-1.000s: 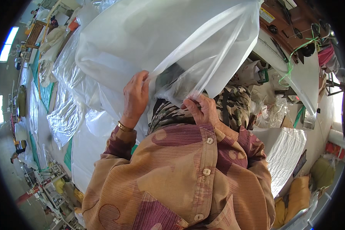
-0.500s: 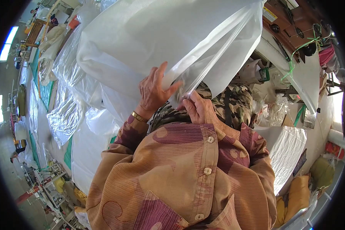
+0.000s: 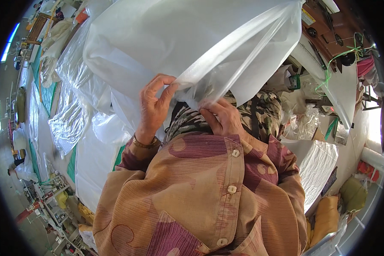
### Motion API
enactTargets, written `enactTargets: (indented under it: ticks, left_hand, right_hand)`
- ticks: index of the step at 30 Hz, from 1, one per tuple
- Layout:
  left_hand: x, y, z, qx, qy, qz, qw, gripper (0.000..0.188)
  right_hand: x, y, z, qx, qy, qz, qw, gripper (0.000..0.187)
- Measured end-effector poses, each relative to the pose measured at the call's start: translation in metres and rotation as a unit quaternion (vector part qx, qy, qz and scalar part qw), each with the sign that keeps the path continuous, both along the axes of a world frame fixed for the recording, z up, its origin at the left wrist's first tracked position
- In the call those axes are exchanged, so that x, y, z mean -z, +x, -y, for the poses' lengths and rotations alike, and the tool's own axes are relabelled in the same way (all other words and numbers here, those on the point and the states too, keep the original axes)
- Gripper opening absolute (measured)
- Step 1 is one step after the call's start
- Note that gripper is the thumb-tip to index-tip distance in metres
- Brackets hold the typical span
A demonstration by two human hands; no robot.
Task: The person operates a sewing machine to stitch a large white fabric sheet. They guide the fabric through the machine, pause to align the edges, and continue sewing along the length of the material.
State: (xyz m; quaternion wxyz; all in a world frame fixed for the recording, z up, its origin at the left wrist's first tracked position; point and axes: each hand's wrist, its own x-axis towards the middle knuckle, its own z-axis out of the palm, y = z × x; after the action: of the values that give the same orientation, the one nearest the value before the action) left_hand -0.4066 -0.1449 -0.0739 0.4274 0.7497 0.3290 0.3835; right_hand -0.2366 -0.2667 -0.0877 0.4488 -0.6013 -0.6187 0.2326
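A large white plastic sheet (image 3: 158, 38) spreads before me and over my lap, with a textured folded band (image 3: 226, 45) along one edge. Clear plastic film (image 3: 237, 77) hangs in creases beside that band, its lower end gathered between my hands. My left hand (image 3: 155, 102), a bracelet at its wrist, pinches the band's lower corner between thumb and fingers. To the right, my right hand (image 3: 226, 117) is closed on the bottom edge of the clear film. Its fingertips are partly hidden by the film. Camouflage cloth (image 3: 260, 111) covers my legs beneath.
A brown machine (image 3: 328, 25) with black knobs stands at the upper right, green string (image 3: 328, 72) dangling by it. Crumpled clear plastic (image 3: 70, 128) lies at the left. Folded white sheeting (image 3: 315, 170) sits at my right, with orange-brown cushions (image 3: 326, 217) lower down.
My left hand has moved left and its spread fingers have closed on the band's corner. My right hand has shifted slightly right, still on the film. The gap between the hands is wider.
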Motion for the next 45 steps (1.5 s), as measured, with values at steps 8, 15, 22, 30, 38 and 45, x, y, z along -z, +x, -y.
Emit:
enactTargets:
  ticks: [8,15,22,30,38,45]
  left_hand:
    - [0.019,0.004,0.009,0.178,-0.223,0.018,0.958,0.022]
    - [0.017,0.012,0.002,0.21,-0.199,-0.039,0.956,0.029]
    - [0.026,0.018,0.008,0.193,-0.172,-0.08,0.963,0.026]
    - [0.007,0.008,0.021,0.151,0.036,-0.082,0.985,0.006]
    - [0.007,0.007,0.011,0.22,-0.081,-0.035,0.972,0.017]
    - [0.014,0.013,0.01,0.206,-0.241,-0.059,0.947,0.02]
  right_hand:
    - [-0.012,-0.003,0.006,-0.062,-0.159,-0.201,0.965,0.021]
    - [-0.003,-0.002,0.006,-0.05,-0.199,-0.209,0.956,0.022]
    - [0.007,-0.003,0.007,-0.087,-0.13,-0.068,0.985,0.017]
    - [-0.005,-0.008,0.003,-0.078,-0.09,0.12,0.986,0.021]
    - [0.012,-0.018,-0.002,-0.092,-0.065,0.208,0.972,0.027]
    - [0.007,0.0,-0.001,-0.132,0.073,0.234,0.96,0.016]
